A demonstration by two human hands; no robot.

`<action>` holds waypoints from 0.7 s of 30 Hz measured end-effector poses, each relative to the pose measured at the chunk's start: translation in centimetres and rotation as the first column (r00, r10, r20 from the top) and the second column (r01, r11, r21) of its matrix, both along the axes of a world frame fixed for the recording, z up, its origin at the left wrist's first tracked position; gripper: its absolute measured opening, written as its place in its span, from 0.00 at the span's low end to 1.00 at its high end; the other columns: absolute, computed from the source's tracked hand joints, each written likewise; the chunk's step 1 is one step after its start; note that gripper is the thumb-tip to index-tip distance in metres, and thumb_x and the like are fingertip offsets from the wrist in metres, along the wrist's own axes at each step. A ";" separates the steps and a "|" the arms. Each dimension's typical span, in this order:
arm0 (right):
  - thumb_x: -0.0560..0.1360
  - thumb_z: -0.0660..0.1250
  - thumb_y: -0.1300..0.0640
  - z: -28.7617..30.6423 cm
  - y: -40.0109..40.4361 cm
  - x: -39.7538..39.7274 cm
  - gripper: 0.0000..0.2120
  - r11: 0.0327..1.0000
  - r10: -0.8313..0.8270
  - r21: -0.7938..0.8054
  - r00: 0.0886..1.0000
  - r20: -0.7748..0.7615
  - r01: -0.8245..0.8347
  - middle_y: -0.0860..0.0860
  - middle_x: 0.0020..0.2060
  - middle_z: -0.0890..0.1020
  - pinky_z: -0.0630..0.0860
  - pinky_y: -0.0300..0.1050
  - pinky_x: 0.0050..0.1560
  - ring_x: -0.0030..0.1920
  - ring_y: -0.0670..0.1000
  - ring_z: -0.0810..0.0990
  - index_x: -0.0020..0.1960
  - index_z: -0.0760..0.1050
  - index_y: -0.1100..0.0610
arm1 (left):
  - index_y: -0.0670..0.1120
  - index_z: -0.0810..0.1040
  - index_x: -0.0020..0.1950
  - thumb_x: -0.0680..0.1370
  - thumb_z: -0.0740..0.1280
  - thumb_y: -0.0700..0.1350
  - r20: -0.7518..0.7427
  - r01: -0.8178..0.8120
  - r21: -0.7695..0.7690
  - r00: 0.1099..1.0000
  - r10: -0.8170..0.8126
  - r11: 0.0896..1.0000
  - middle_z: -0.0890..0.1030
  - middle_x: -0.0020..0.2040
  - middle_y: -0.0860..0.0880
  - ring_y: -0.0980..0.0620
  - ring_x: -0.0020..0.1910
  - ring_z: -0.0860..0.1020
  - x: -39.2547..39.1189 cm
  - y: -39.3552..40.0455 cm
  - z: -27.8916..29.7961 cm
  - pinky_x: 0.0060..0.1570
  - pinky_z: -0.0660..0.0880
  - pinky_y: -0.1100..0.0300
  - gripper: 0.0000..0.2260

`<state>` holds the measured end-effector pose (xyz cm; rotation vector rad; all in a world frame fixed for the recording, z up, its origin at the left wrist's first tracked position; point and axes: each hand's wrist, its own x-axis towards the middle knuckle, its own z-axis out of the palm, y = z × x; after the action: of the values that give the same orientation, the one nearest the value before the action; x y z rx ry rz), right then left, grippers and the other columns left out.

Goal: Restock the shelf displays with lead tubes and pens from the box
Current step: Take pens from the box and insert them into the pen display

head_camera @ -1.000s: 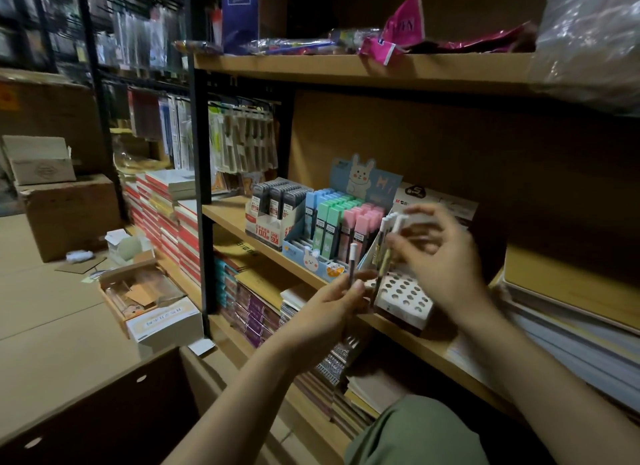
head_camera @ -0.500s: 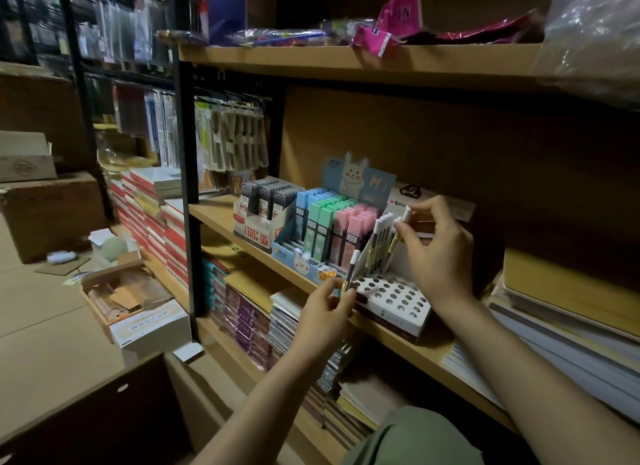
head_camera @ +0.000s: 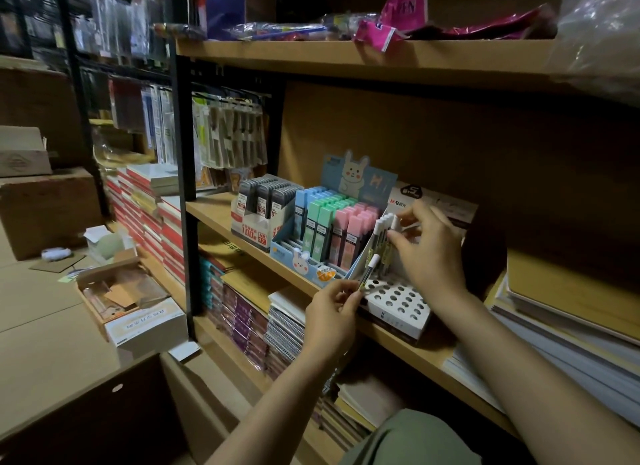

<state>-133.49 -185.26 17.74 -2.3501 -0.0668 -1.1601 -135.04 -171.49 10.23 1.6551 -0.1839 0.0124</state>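
Note:
A white pen display [head_camera: 398, 303] with a grid of round holes sits on the middle shelf [head_camera: 214, 210]. A few white-capped pens [head_camera: 381, 229] stand in its back row. My right hand [head_camera: 427, 253] pinches the pens there, fingers curled around their upper parts. My left hand [head_camera: 332, 308] holds one white-capped pen [head_camera: 370, 268] by its lower end at the display's front left corner. To the left stand a bunny-decorated display of blue, green and pink lead tubes [head_camera: 325, 229] and a box of dark lead tubes [head_camera: 263, 201].
An open cardboard box [head_camera: 117, 298] with small items lies on the floor at the left. Stacked notebooks [head_camera: 149, 218] fill the lower shelves and stacked paper [head_camera: 568, 329] lies at the right of the middle shelf. The top shelf [head_camera: 346, 54] overhangs with pink packages.
My right hand has set the pens down into the display's back row and lowered slightly. My left hand has moved up to the display's front corner with its single pen.

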 end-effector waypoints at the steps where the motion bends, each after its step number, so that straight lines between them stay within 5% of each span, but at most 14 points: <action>1: 0.72 0.74 0.62 -0.3 0.1 0.0 0.09 1.000 -0.002 -0.003 1.000 -0.022 0.002 0.50 0.47 0.78 0.81 0.52 0.45 0.46 0.51 0.79 0.47 0.75 0.54 | 0.49 0.80 0.58 0.80 0.64 0.45 -0.011 0.005 -0.004 1.000 -0.005 1.000 0.81 0.52 0.49 0.52 0.54 0.78 0.0 0.1 0.1 0.58 0.77 0.51 0.08; 4: 0.73 0.72 0.61 -0.7 0.2 -0.2 0.09 1.000 -0.008 0.015 0.999 -0.037 0.008 0.50 0.49 0.77 0.81 0.48 0.45 0.47 0.50 0.79 0.50 0.75 0.53 | 0.49 0.80 0.56 0.80 0.64 0.43 -0.061 0.055 -0.021 0.997 -0.056 0.998 0.80 0.52 0.49 0.51 0.53 0.78 0.2 0.5 0.7 0.54 0.77 0.54 0.07; 8: 0.75 0.70 0.58 -0.6 0.4 -2.0 0.14 0.981 0.063 0.185 0.998 -0.014 -0.059 0.46 0.52 0.77 0.77 0.30 0.37 0.42 0.40 0.79 0.59 0.75 0.50 | 0.49 0.80 0.54 0.80 0.65 0.43 -0.075 0.092 -0.191 0.991 -0.108 0.977 0.81 0.50 0.46 0.53 0.46 0.79 -0.4 1.5 0.9 0.40 0.75 0.63 0.06; 13: 0.75 0.70 0.59 -0.9 1.2 -4.7 0.12 0.827 0.389 0.471 0.917 -0.083 -0.308 0.49 0.46 0.82 0.82 0.40 0.43 0.43 0.46 0.84 0.55 0.75 0.47 | 0.47 0.81 0.54 0.79 0.65 0.42 0.002 0.179 -0.286 0.983 -0.186 0.941 0.82 0.45 0.45 0.58 0.36 0.78 -1.6 2.1 0.6 0.34 0.73 0.68 0.07; 18: 0.71 0.73 0.65 -0.8 2.0 -5.5 0.15 0.793 0.429 0.509 0.900 -0.076 -0.335 0.52 0.45 0.83 0.82 0.39 0.43 0.44 0.47 0.84 0.55 0.77 0.53 | 0.46 0.82 0.53 0.80 0.65 0.42 0.028 0.234 -0.336 0.971 -0.239 0.912 0.81 0.39 0.50 0.59 0.35 0.77 -2.3 1.5 1.5 0.34 0.73 0.69 0.07; 21: 0.71 0.74 0.64 -0.2 1.8 -5.3 0.16 0.816 0.409 0.473 0.910 -0.063 -0.334 0.48 0.44 0.83 0.81 0.37 0.41 0.44 0.42 0.84 0.52 0.75 0.48 | 0.48 0.82 0.53 0.78 0.67 0.43 0.050 0.210 -0.292 0.978 -0.205 0.933 0.83 0.43 0.51 0.60 0.41 0.80 -2.0 1.4 1.8 0.39 0.76 0.68 0.07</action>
<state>-138.83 -183.50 17.51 -1.8911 -0.1733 -0.6950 -137.00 -170.10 12.07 1.3302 -0.3542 -0.1008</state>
